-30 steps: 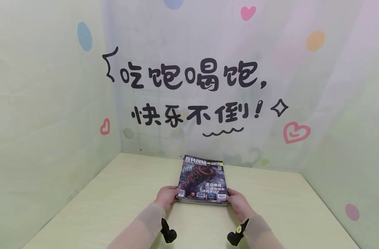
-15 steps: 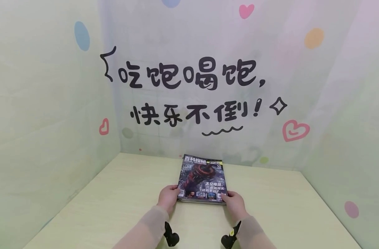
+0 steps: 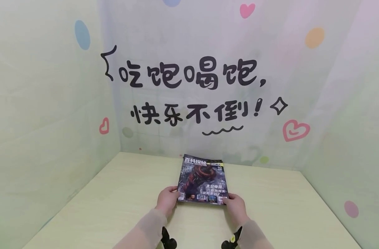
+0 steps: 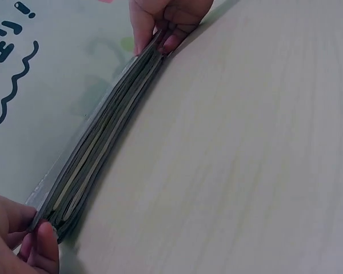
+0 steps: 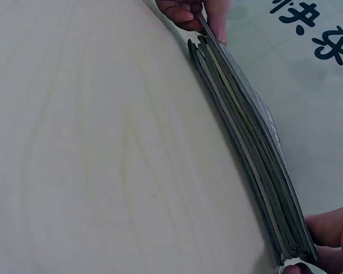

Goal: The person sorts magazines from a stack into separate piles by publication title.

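Observation:
A stack of magazines lies on the table, its thick page edges (image 4: 106,137) facing me in both wrist views. On top is a dark magazine (image 3: 201,181) with a red mechanical picture and white Chinese lettering. My left hand (image 3: 167,201) pinches its near left corner, thumb above and fingers curled beneath. At the near right corner my right hand (image 3: 236,207) grips likewise. In the right wrist view, a slim gap parts the top magazine from the stack (image 5: 243,137) near the left hand. How many magazines each hand holds I cannot tell.
The pale wooden table (image 3: 114,193) reaches to a printed back wall (image 3: 189,145) just behind the stack. Fabric side walls stand left (image 3: 52,121) and right (image 3: 348,138). Black camera mounts (image 3: 169,238) sit on both wrists.
The near edge of the top magazine has risen slightly, covering the page edges seen below it before. Both hands stay at the near corners, with only small shifts.

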Demonstrator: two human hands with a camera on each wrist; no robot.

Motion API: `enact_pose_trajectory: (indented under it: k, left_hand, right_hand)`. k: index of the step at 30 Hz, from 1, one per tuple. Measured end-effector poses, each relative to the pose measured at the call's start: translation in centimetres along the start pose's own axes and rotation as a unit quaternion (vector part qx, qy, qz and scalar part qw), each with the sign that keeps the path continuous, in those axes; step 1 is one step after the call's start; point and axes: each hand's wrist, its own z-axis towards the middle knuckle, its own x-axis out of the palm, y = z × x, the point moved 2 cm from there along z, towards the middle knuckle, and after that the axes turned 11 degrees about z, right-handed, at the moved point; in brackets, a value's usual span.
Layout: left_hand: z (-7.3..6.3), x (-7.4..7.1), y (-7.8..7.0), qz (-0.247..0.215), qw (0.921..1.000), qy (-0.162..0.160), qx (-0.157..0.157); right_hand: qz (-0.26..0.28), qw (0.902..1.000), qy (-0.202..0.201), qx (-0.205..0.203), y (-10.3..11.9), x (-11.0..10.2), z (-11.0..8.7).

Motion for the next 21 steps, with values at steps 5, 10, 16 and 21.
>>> enact_pose_trajectory:
  k: [5,10,16,21]
  left_hand:
    - [-1.5,0.0,0.2,-0.038,0.9992,0.009,-0.006]
    - [-2.4,0.1,0.6,-0.052,0.9986,-0.007,-0.007]
    - [-3.3,-0.1,1.0,-0.076,0.9968,-0.014,-0.02]
    - [-3.9,-0.2,1.1,-0.106,0.9936,0.029,-0.025]
  right_hand:
    - [-0.057,0.9977,-0.03,-0.023,0.1,-0.6,-1.2]
    - [-0.017,0.9984,-0.046,-0.029,-0.2,-1.0,-2.4]
    - [0.17,0.9838,-0.054,0.018,-0.5,-0.6,-3.5]
    - [0.278,0.9577,-0.046,0.058,-0.7,-0.5,-4.0]
